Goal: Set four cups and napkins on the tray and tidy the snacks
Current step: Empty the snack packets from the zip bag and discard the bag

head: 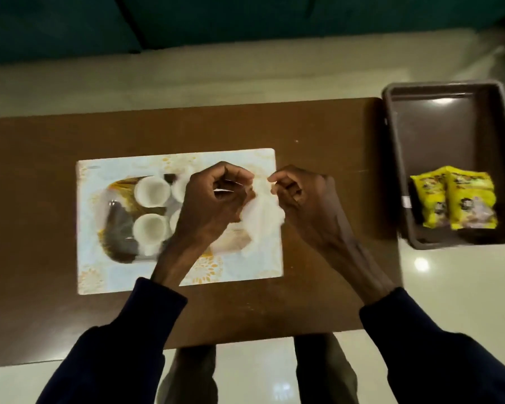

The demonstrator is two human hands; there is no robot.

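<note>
A dark oval tray (115, 228) with a gold pattern lies on a pale floral mat (231, 272). White cups stand on it: one at the back (152, 191), one in front (150, 230), and more partly hidden behind my left hand (213, 199). Both hands hover over the right part of the mat and pinch a white napkin (263, 211) between them. My left hand grips its left side, my right hand (303, 199) its upper right edge. The napkin is blurred.
The mat lies on a brown table (41, 199). Right of the table stands a dark brown bin (397, 158) with two yellow snack packets (461, 199) inside. Pale floor (99, 80) surrounds the table, and my legs show below its near edge.
</note>
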